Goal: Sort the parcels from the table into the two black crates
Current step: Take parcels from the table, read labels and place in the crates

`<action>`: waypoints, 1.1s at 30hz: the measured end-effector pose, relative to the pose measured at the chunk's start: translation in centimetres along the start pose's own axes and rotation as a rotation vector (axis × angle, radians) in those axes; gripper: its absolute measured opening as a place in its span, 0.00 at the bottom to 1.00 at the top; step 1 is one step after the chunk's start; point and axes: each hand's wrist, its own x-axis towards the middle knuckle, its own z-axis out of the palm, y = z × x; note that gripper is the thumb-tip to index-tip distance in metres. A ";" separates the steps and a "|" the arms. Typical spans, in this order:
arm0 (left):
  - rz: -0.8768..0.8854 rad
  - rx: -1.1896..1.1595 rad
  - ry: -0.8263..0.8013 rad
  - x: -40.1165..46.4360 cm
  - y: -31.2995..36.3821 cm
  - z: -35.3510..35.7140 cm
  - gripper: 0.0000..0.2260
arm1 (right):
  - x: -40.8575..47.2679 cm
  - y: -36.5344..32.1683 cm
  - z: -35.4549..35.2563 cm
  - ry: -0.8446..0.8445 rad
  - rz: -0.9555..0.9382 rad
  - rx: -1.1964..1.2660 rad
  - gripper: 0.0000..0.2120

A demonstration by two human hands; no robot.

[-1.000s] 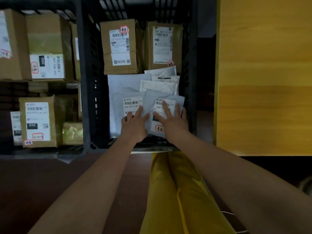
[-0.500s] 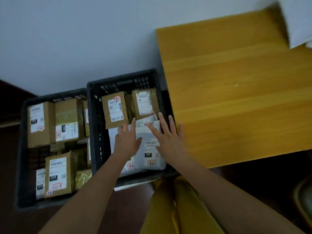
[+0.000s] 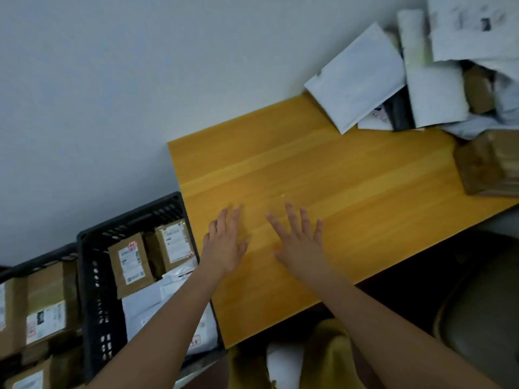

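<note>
My left hand (image 3: 226, 244) and my right hand (image 3: 299, 242) hover over the bare near part of the yellow wooden table (image 3: 351, 197), fingers spread, holding nothing. A heap of white and grey mailer parcels (image 3: 362, 75) lies at the table's far right corner, with a brown cardboard parcel (image 3: 488, 164) at the right edge. The nearer black crate (image 3: 97, 290) stands left of the table and holds two brown boxes (image 3: 130, 266) and grey mailers (image 3: 146, 304). The second black crate (image 3: 36, 262) further left holds brown boxes (image 3: 47, 301).
A white wall (image 3: 140, 80) runs behind the table and crates. My yellow-clad legs (image 3: 328, 357) show under the table's near edge. A grey rounded seat (image 3: 477, 313) sits at the lower right.
Both hands left the grey mailers in the nearer crate and swung right, over the table top. My view turned right and up, bringing the parcel heap into sight.
</note>
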 end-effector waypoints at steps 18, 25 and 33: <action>0.191 0.016 0.022 12.7 29.5 -3.6 0.33 | 4.3 33.8 -13.4 0.019 0.361 0.087 0.41; 0.287 0.070 -0.072 15.2 32.9 -4.7 0.33 | 2.1 39.3 -14.5 0.008 0.535 0.109 0.36; 0.463 0.074 -0.126 16.5 40.2 -5.0 0.33 | -1.3 42.5 -16.5 0.021 0.692 0.174 0.43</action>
